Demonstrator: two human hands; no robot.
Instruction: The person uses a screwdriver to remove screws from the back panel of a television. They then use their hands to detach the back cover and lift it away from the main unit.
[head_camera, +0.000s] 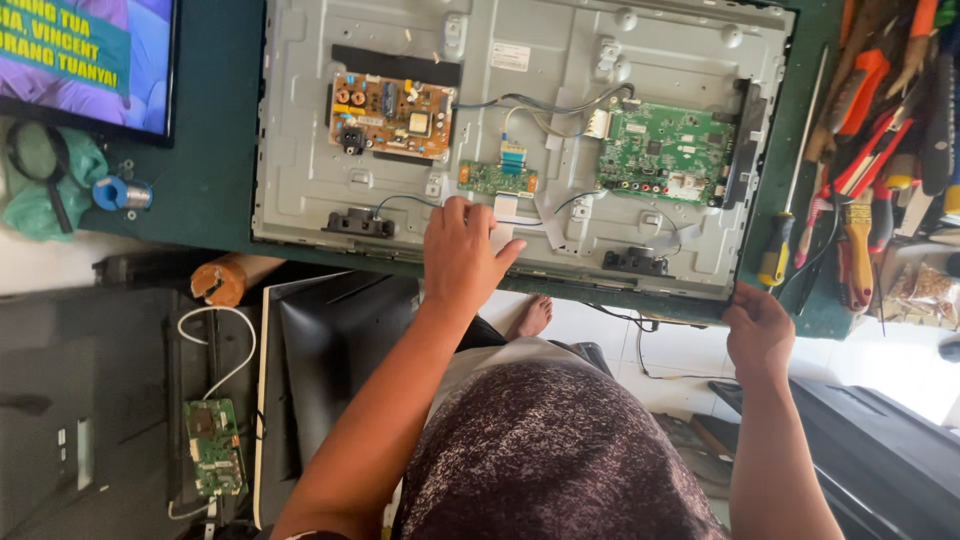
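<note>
My left hand lies open and flat on the near middle of the opened television panel on the green bench, my right hand curls around its near right corner, and I judge it broad, thin and fragile, best lifted by its metal edges.

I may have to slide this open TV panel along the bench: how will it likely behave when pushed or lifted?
The TV panel is broad, thin sheet metal, so probably awkward and somewhat flexible. Its exposed circuit boards and loose cables look fragile. It overhangs the bench near the right hand, so it may tip.
</note>
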